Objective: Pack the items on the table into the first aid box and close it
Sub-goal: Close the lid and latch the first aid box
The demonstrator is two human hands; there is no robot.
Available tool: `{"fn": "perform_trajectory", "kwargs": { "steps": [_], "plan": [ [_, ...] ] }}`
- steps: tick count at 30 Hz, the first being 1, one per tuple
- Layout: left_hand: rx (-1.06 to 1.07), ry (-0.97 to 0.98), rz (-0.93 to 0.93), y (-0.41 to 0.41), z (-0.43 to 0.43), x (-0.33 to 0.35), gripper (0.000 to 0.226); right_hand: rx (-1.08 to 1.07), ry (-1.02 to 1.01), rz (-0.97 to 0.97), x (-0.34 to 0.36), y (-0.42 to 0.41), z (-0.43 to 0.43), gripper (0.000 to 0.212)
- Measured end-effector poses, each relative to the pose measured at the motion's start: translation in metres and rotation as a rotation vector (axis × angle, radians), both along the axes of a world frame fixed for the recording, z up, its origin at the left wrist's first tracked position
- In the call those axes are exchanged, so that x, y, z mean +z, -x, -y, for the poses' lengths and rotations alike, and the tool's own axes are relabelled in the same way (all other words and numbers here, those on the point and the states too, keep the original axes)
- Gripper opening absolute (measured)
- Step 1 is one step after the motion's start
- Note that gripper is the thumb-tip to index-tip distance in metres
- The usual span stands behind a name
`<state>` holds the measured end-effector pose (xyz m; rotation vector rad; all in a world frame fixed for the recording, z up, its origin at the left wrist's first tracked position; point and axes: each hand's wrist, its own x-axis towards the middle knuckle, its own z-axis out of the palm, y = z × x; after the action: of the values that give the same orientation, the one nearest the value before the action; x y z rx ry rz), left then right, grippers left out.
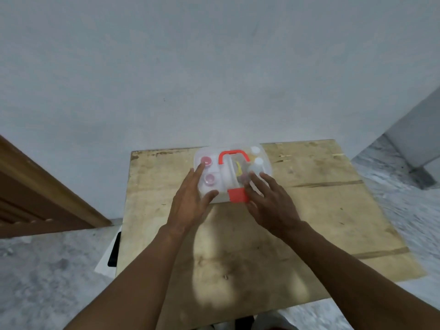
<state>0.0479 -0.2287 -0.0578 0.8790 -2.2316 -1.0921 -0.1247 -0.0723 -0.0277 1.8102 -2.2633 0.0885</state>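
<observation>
The first aid box [232, 151] is clear plastic with a red handle [233, 156] on its lid and a red latch [238, 195] at the front. The lid is down. Through it I see two pink-capped jars [206, 160], white bottles [257, 163] and something yellow [238, 170]. My left hand [190, 196] rests flat on the box's left front corner, fingers spread. On the right front of the lid lies my right hand [269, 198], fingers apart, just beside the latch. Neither hand grips anything.
The box stands at the far edge of a worn plywood table [309, 210], close to a pale wall. A wooden frame [47, 194] is at the left. A white object with a dark panel [112, 253] lies on the floor by the table's left edge.
</observation>
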Motion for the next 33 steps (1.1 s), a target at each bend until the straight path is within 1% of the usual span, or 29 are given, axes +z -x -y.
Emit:
{"fn": "perform_trajectory", "kwargs": {
  "steps": [2,4,6,8,10,16,19,21,23,28,33],
  "plan": [
    [0.016,0.048,0.018,0.000,0.001,-0.001,0.083,0.043,-0.017,0.093,0.005,0.004,-0.004,0.065],
    [0.047,0.119,0.012,0.002,-0.002,0.000,0.080,0.068,0.009,0.183,0.010,0.012,-0.005,0.068],
    [0.073,0.170,-0.021,0.004,-0.007,0.002,0.076,0.033,0.071,0.225,0.011,0.021,-0.003,0.071],
    [0.097,0.157,-0.036,0.005,-0.011,0.002,0.074,-0.012,0.098,0.279,0.011,0.026,0.002,0.082],
    [0.112,0.152,-0.029,0.006,-0.013,0.001,0.074,-0.010,0.121,0.354,0.005,0.030,0.002,0.087],
    [0.138,0.178,0.009,0.011,-0.018,0.001,0.074,-0.053,0.120,0.494,-0.012,0.051,-0.004,0.075],
    [0.151,0.145,-0.028,0.012,-0.019,-0.002,0.069,-0.020,0.216,0.559,-0.023,0.054,-0.002,0.075],
    [0.169,0.104,-0.048,0.013,-0.018,-0.006,0.066,-0.024,0.286,0.569,-0.031,0.052,0.000,0.077],
    [0.185,0.057,-0.044,0.015,-0.020,-0.011,0.072,-0.053,0.324,0.566,-0.035,0.048,0.000,0.080],
    [0.188,0.076,-0.062,0.022,-0.028,-0.021,0.101,-0.024,0.375,0.542,-0.045,0.046,0.000,0.083],
    [0.250,0.060,-0.056,0.039,-0.032,-0.031,0.110,-0.052,0.435,0.517,-0.056,0.042,0.008,0.083]
  ]
}}
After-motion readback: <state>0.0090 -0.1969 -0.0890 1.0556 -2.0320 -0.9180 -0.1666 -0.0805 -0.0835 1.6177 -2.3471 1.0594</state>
